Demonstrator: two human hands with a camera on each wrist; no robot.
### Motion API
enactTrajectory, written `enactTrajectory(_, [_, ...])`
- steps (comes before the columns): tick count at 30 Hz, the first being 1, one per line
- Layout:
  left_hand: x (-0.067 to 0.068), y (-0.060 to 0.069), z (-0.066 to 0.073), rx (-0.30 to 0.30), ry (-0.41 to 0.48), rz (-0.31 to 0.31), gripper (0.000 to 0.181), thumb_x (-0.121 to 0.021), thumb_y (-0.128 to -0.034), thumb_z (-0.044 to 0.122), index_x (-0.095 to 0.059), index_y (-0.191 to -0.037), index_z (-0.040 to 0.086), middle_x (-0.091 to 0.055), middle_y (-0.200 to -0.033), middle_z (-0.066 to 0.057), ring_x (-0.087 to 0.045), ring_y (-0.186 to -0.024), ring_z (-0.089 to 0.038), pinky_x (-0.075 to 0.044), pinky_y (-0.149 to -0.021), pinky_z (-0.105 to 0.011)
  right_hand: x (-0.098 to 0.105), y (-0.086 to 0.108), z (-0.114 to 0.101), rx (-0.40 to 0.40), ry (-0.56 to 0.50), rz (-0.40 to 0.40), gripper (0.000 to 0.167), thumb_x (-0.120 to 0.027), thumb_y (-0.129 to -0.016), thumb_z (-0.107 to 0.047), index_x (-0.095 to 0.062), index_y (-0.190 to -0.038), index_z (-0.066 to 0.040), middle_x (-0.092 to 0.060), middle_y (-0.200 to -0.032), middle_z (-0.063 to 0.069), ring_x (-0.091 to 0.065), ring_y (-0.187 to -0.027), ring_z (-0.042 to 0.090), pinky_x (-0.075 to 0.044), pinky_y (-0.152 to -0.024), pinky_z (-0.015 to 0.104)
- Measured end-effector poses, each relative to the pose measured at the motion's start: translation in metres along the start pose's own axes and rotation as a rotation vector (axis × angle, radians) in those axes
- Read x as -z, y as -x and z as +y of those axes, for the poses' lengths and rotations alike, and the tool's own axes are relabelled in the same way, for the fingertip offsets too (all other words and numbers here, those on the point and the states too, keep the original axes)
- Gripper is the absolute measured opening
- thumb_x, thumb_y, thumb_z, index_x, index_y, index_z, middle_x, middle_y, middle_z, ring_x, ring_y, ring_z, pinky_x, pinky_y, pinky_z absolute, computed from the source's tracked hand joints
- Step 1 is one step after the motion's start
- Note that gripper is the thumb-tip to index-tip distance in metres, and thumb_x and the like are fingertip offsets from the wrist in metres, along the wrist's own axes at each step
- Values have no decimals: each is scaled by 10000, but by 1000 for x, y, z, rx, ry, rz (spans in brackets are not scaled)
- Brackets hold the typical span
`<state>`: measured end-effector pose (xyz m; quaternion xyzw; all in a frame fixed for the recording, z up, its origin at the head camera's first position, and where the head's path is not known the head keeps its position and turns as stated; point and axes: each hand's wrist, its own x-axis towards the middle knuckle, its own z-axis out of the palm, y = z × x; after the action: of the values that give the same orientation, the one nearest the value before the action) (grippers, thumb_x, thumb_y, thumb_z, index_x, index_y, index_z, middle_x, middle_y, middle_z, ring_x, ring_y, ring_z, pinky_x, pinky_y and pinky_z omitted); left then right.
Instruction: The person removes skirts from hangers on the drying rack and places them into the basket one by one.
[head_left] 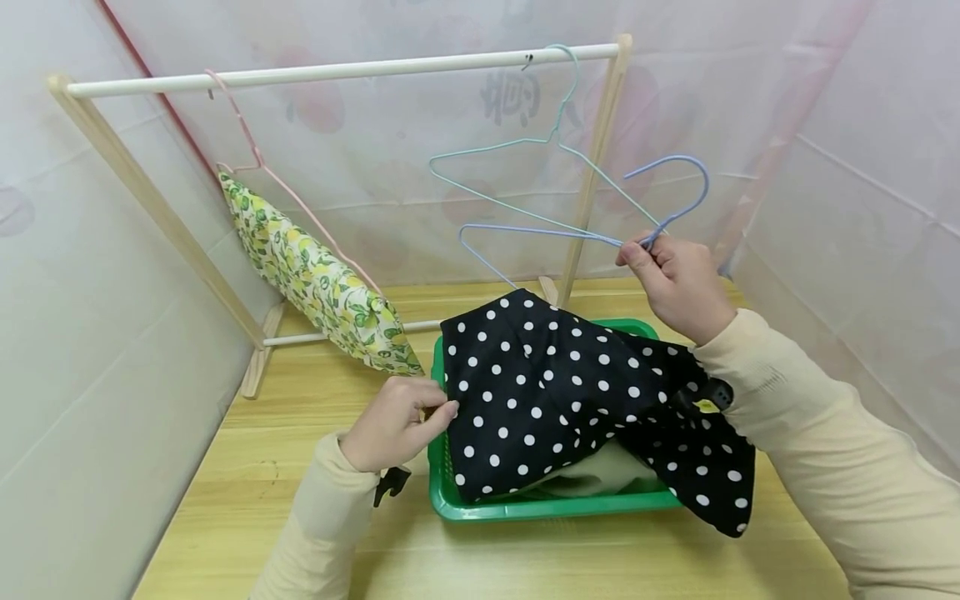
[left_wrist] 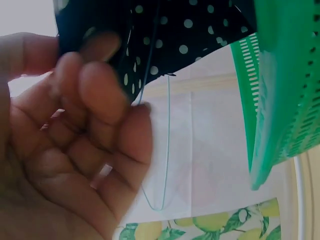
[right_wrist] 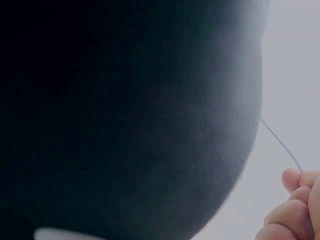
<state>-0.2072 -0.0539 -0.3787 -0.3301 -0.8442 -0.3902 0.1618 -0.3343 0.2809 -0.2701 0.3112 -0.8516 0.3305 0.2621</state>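
My right hand grips a blue clothes hanger just below its hook. A black cloth with white polka dots hangs over the hanger's lower part, hiding it, and drapes across a green basket. At the cloth's left edge, my left hand pinches the fabric between thumb and index finger. Its other fingers are curled in the left wrist view, close to the dotted cloth. Dark material fills most of the right wrist view, with the right hand's fingers at the corner.
Behind the basket stands a wooden rack with a white rail. A pink hanger carries a lemon-print cloth on the left; a mint-green hanger hangs bare on the right. Beige fabric lies inside the basket.
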Motion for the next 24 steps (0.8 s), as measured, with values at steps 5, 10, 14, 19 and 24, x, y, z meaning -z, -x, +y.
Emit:
enactTrajectory(5, [0,1,-2,153,-35,-47,384,-638,-932,139,-539,-561,156,-346,-532,128,-375,-487,-34,-325,-451,-193,3,3,-4,0,-1,-5,254,-521,-1005,-178,-700,-869,-59,-407,-564,2,-279,-473,91,-232,-471,235])
enactTrajectory(10, [1,0,-2,171,-9,17,240,-630,-938,131,-673,-703,109,-469,-584,93,-428,-512,-55,-377,-466,-208,6,6,-9,5,-12,10,255,-524,-1003,-161,-701,-864,-41,-414,-563,-2,-270,-466,73,-224,-453,226])
enactTrajectory(14, [5,-3,3,159,8,101,122,-638,-928,106,-724,-843,86,-625,-733,55,-531,-592,-58,-473,-527,-208,6,5,-13,21,-15,-1,254,-529,-1000,-162,-704,-862,-39,-436,-573,-11,-280,-471,75,-230,-453,229])
enactTrajectory(19, [14,-20,18,115,-49,142,71,-651,-917,109,-712,-917,74,-659,-831,35,-586,-699,-62,-515,-595,-197,3,5,-19,45,-38,-13,219,-546,-987,-113,-709,-858,-42,-436,-562,-27,-284,-466,81,-237,-460,223])
enactTrajectory(24, [23,-54,30,88,-130,121,131,-655,-911,129,-684,-988,27,-587,-766,31,-515,-643,-73,-462,-560,-220,2,6,-24,49,-54,-4,194,-565,-969,-69,-723,-856,-55,-440,-572,-38,-292,-478,77,-244,-475,214])
